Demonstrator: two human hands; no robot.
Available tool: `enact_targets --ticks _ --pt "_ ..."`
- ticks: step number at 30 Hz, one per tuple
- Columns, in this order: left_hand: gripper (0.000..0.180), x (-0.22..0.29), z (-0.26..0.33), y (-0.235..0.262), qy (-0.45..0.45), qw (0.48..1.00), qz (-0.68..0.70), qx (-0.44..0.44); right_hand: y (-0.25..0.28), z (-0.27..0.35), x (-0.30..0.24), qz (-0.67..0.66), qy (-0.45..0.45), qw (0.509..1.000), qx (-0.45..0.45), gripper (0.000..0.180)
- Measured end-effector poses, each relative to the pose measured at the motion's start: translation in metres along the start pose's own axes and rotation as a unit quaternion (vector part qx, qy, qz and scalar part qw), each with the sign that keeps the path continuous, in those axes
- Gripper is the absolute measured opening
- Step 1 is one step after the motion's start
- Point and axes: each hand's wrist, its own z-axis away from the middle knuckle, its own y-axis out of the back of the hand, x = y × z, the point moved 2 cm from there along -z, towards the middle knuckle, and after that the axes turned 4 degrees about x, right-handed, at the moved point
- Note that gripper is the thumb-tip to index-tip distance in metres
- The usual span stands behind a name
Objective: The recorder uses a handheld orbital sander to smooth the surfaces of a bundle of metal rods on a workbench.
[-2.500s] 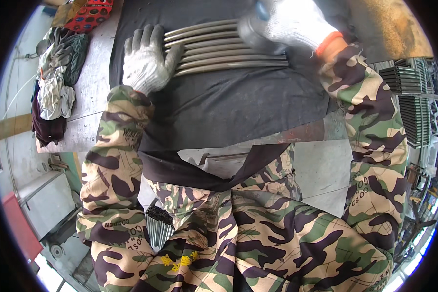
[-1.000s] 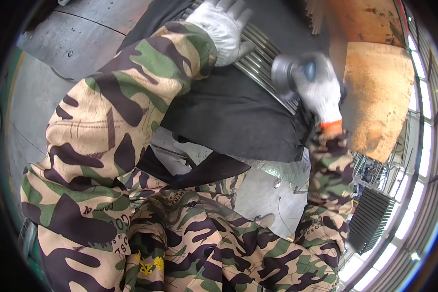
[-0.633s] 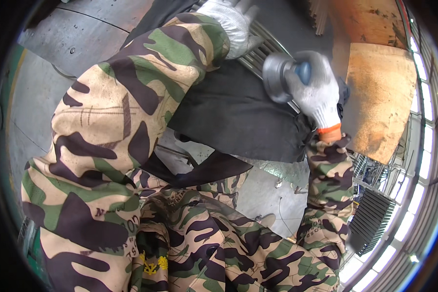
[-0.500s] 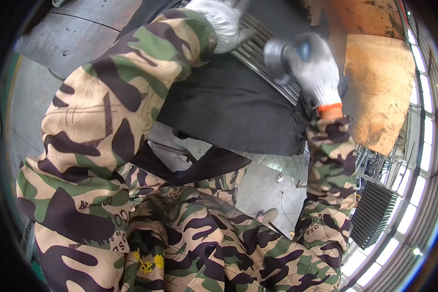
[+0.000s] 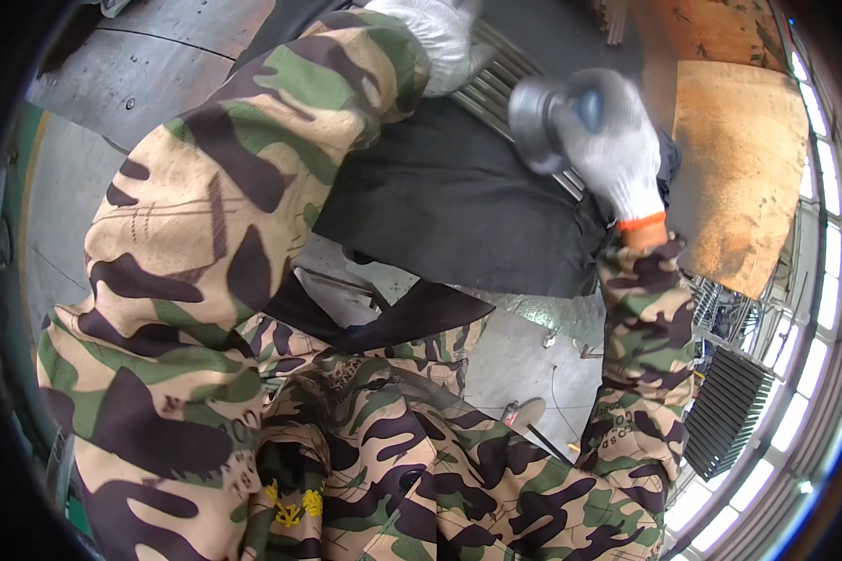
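Note:
Several shiny metal rods (image 5: 498,82) lie side by side, slanting across a black cloth (image 5: 458,206). My left hand (image 5: 440,42), in a white knit glove, is at the upper end of the rods, its thumb held apart and its far fingers smeared and partly cut off by the top edge. In my right hand (image 5: 617,140), gloved in white with an orange cuff, is a round grey tool with a blue part (image 5: 533,122), resembling a palm sander. That tool is over the lower stretch of the rods and hides part of them; contact cannot be made out.
Rusty brown boards (image 5: 739,159) lie to the right, and more rods (image 5: 615,19) stand near the top. A grey metal plate (image 5: 150,70) is at the upper left. Below right are a dark finned block (image 5: 728,411) and a small round disc on the floor (image 5: 530,412).
The view has shifted slightly, so most things sit a little further right. The round tool stays in my right hand over the rods, and my left hand remains by their upper end.

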Motion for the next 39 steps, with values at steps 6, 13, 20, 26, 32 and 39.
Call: enact_targets --ticks 6,13,20,26,32,39 --pt "0.077 -0.005 0.035 0.001 0.01 0.999 -0.028 0.014 -0.012 -0.024 -0.008 0.012 0.0 1.0 0.009 0.044" --pt "0.076 -0.006 0.043 0.008 0.012 1.0 -0.016 0.02 -0.013 -0.023 -0.023 0.017 -0.011 1.0 -0.021 0.041" --pt "0.074 -0.001 0.033 0.007 -0.009 0.999 -0.028 0.034 -0.004 -0.004 -0.023 -0.01 -0.001 0.999 -0.04 0.046" --pt "0.073 0.0 0.028 0.017 -0.012 1.0 -0.028 0.007 0.001 -0.024 0.001 0.011 -0.061 0.997 -0.051 0.051" --pt "0.073 0.005 0.015 0.009 0.013 0.999 -0.035 0.009 0.005 0.011 0.027 -0.001 -0.043 0.999 -0.02 0.043" --pt "0.056 -0.014 0.004 0.004 -0.097 0.988 -0.088 0.082 0.003 0.039 0.034 -0.014 0.013 0.999 0.026 0.035"
